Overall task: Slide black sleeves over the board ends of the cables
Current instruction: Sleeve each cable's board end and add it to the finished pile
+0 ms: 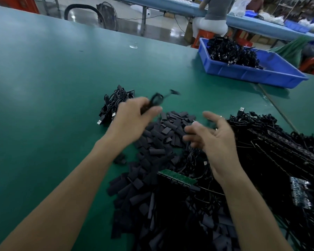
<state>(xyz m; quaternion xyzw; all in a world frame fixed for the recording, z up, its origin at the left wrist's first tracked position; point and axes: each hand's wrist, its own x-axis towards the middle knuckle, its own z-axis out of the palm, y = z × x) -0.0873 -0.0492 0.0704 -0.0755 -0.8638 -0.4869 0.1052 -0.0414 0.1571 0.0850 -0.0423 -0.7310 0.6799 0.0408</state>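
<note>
Black sleeves (pixel 159 142) heaped; left hand (pixel 132 120) fingers grip one cable (pixel 155 101), right hand (pixel 214 140) fingers spread, empty. Small bundle (pixel 112 105) apparently done; large heap (pixel 279 145) left.

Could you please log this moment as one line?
left hand: grips black cable | right hand: open, above sleeve pile

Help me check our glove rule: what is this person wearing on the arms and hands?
No gloves: the left hand and right hand are bare. Both forearms are bare too, with no sleeve, watch or wristband in view. A small glint on one right-hand finger may be a ring; too blurred to tell.
</note>
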